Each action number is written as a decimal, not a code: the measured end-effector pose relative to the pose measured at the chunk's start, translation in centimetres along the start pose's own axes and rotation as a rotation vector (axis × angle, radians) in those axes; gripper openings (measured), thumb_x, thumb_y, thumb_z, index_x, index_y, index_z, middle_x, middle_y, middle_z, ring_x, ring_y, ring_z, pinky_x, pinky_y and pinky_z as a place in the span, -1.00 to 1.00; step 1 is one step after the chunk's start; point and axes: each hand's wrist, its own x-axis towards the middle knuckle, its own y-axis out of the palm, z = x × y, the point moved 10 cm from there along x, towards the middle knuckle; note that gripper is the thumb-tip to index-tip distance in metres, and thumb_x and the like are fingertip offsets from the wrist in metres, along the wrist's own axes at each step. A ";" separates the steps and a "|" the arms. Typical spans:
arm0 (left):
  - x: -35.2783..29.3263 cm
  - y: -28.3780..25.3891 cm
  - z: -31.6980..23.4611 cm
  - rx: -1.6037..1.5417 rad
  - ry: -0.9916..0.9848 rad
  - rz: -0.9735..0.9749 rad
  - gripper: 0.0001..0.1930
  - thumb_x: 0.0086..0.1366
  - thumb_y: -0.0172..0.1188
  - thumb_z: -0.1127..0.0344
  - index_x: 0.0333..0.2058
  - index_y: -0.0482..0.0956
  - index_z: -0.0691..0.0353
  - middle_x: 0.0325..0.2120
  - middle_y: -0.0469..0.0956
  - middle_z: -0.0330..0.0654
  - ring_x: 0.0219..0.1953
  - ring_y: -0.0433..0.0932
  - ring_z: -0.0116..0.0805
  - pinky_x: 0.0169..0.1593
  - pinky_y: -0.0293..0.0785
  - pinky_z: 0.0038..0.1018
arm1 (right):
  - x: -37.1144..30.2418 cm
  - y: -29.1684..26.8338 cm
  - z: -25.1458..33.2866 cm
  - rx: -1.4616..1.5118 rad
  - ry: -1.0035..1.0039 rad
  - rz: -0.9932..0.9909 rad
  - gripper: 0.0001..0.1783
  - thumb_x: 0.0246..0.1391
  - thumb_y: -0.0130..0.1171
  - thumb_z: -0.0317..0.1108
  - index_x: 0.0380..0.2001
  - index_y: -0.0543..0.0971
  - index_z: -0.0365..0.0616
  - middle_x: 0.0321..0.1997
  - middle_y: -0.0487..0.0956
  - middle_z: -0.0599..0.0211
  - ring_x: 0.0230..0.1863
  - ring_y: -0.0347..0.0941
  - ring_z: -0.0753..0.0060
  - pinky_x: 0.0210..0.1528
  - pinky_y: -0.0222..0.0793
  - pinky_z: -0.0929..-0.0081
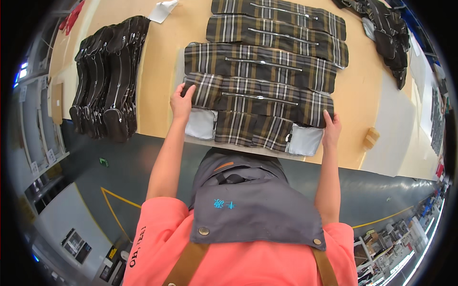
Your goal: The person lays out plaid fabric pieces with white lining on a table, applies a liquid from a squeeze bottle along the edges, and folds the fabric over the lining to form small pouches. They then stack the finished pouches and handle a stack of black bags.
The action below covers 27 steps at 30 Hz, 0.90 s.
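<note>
A plaid fabric panel (315, 106) in black, olive and white, with a zipper across its middle, lies in front of me on the table. My left hand (182, 101) pinches its left end, and my right hand (332, 127) grips its right end. Below its near edge shows another plaid piece (234, 127), with a silver-grey lining patch (200, 124) at the left and a second lining patch (306, 140) at the right. Farther back, several similar zippered plaid panels (317, 72) lie in overlapping rows. What lies under the held panel is hidden.
On the left of the tan table (160, 95) sits a stack of dark zippered pieces (98, 81). Another dark pile (389, 40) lies at the far right. A white scrap (163, 10) is at the back, and a small tan block (371, 138) lies near the right front edge.
</note>
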 end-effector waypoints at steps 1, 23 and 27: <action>-0.3 -1.1 -1.2 0.195 0.049 -0.121 -0.66 0.18 0.36 0.19 -0.17 0.63 0.31 -0.35 0.68 -0.09 -0.30 0.62 -0.27 -0.14 0.50 -0.41 | 0.4 -1.1 -0.8 -0.126 -0.024 0.007 -0.76 0.21 0.20 -0.32 -0.16 0.55 -0.27 -0.26 0.61 0.31 -0.22 0.50 0.40 -0.09 0.39 0.51; -20.0 14.1 -4.2 0.515 0.639 0.476 -0.57 0.05 0.26 0.43 -0.04 0.47 0.16 -0.39 0.52 -0.18 -0.26 0.52 -0.15 -0.14 0.50 -0.26 | -18.4 17.8 -2.8 -1.037 -0.642 0.513 -0.74 -0.08 0.30 -0.41 -0.30 0.47 -0.14 -0.31 0.44 0.21 -0.21 0.42 0.12 -0.15 0.40 0.25; -20.0 13.5 -4.5 0.432 0.675 0.483 -0.62 0.05 0.22 0.47 -0.08 0.52 0.19 -0.42 0.52 -0.16 -0.28 0.52 -0.15 -0.18 0.49 -0.28 | -18.5 17.6 -2.8 -1.013 -0.658 0.515 -0.82 -0.03 0.24 -0.44 -0.33 0.49 -0.16 -0.32 0.47 0.19 -0.22 0.44 0.09 -0.18 0.41 0.25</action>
